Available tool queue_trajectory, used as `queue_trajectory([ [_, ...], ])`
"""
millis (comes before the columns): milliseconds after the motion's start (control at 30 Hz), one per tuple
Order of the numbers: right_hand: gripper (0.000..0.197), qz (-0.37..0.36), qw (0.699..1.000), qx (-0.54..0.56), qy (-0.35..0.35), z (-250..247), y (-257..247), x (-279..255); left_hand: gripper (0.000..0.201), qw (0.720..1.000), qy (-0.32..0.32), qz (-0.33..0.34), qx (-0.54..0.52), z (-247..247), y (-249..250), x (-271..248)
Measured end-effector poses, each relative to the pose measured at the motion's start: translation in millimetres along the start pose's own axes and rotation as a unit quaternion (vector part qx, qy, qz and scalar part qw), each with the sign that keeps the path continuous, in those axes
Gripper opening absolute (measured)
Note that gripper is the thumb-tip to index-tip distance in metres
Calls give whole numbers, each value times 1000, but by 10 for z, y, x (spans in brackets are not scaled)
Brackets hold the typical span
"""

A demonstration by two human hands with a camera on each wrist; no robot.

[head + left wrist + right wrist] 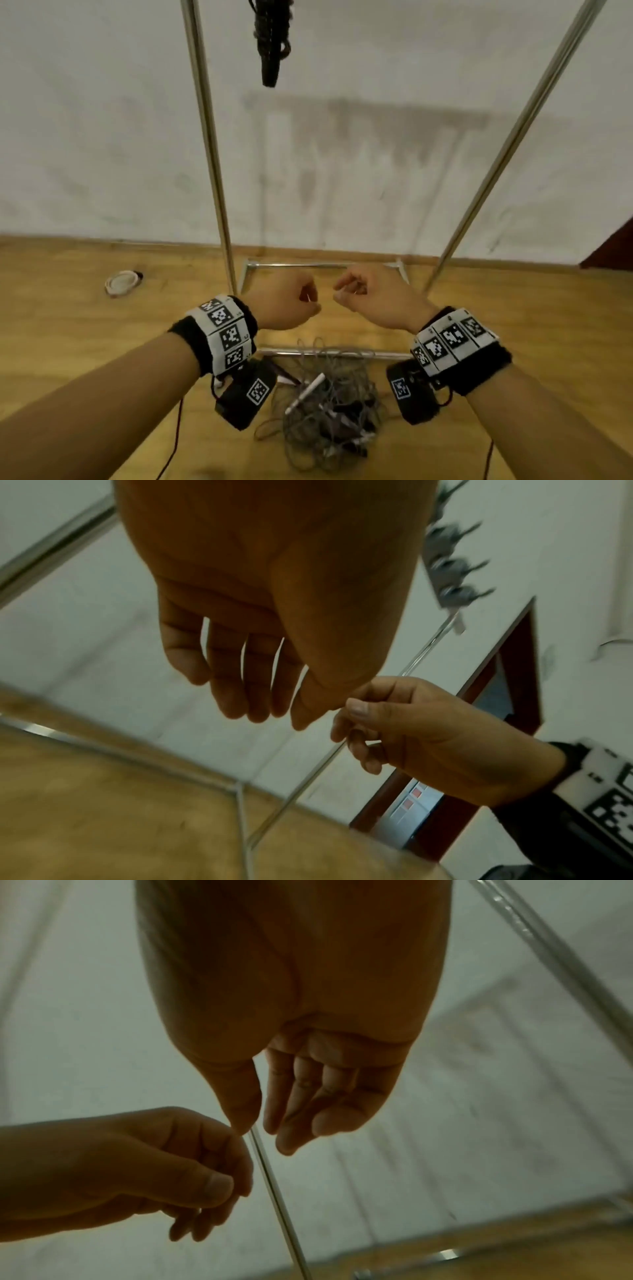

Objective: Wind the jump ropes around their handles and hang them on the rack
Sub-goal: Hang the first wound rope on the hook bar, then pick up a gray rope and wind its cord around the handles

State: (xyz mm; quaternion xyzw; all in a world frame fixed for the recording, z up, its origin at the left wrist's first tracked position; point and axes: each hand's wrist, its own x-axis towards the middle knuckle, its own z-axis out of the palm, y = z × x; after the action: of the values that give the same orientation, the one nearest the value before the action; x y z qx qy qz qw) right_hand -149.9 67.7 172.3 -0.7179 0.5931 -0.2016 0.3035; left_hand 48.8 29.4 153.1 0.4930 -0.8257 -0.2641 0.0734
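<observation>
hovering between ropes: left hand (291,301) and right hand (370,294) hang loosely curled, holding nothing. one wound black rope (270,41) hangs on the rack (209,137); next means reaching for the near tangled grey ropes (329,411) on the floor.

A black wound jump rope (272,41) hangs on the rack (205,113); tangled grey ropes (329,404) lie below.
</observation>
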Motion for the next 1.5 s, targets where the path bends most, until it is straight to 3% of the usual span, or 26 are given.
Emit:
queue_trajectory([
  [267,8,103,989,-28,-103,1284,1524,-147,20,984,-145,-75,-65,1837,-727,101],
  [433,3,132,978,-31,-157,1952,2200,42,19,974,-164,-135,-75,2578,-1209,286],
  [633,19,130,975,-74,-162,2571,2626,629,23,963,-163,-185,-112,3182,-1658,675],
  [767,29,100,968,-113,-202,2882,2845,921,26,962,-163,-201,-89,3503,-1877,857],
  [933,17,3,946,-235,-224,3064,2987,1049,25,952,-211,-218,-44,3592,-1988,992],
  [1200,11,-52,952,-246,-174,2789,2920,882,31,947,-260,-169,-81,3282,-1959,1004],
  [1367,21,-49,960,-244,-124,2217,2758,624,28,965,-234,-112,-28,2876,-1759,811],
  [1500,19,-54,955,-279,-80,1856,2442,403,20,984,-164,-70,-21,2504,-1440,654],
])
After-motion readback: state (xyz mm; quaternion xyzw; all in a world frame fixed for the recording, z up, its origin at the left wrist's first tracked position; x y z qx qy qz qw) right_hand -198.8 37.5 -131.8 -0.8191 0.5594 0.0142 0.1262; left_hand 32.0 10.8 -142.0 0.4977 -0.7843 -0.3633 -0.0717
